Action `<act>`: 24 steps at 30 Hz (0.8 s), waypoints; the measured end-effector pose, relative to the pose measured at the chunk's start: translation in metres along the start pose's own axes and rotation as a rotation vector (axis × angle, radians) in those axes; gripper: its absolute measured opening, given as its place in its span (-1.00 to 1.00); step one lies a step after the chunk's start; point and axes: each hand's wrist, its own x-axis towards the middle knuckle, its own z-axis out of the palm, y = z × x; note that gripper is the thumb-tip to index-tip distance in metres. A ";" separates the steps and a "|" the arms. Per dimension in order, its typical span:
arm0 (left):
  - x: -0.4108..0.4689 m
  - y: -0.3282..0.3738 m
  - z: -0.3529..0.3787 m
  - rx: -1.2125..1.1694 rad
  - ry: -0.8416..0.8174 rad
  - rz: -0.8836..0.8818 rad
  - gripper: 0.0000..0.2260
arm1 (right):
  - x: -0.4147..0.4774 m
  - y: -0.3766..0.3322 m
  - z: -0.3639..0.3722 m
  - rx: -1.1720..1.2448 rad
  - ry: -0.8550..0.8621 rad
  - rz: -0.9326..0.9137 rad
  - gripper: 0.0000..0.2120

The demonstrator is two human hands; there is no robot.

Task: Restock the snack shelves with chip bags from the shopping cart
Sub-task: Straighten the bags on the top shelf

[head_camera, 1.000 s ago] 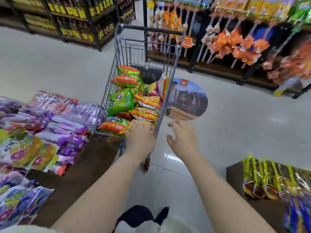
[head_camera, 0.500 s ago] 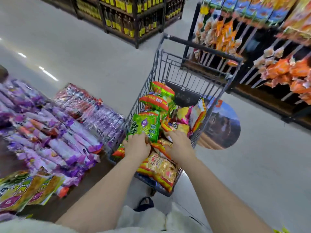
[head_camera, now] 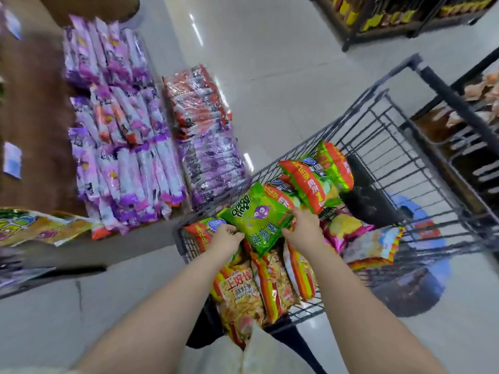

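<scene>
Both arms stretch into the cart (head_camera: 456, 102). Left grip (head_camera: 226, 237) pinches the green bag (head_camera: 256, 215) at 8 o'clock, right grip (head_camera: 302, 227) at 4 o'clock.

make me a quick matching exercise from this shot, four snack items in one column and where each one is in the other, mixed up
Column A
1. green onion rings bag
2. purple packs
3. yellow cracker bag
4. pink bag

Column B
a. stacked on the brown shelf, left of the cart
b. gripped at its edges by the left hand and the right hand
c. in the cart, just right of the right hand
d. at the cart's near end, below both hands

Pairs: 1-b, 2-a, 3-d, 4-c
</scene>
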 end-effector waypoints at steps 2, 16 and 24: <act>0.002 0.003 0.018 -0.305 0.011 -0.173 -0.56 | 0.027 0.012 -0.006 0.008 0.014 -0.002 -0.50; -0.017 -0.024 0.060 -0.589 0.264 -0.147 -0.43 | 0.041 0.034 0.007 0.749 -0.499 0.045 -0.52; -0.081 -0.077 -0.001 -0.902 0.445 0.117 -0.26 | 0.002 -0.036 0.006 0.747 -0.751 -0.308 -0.47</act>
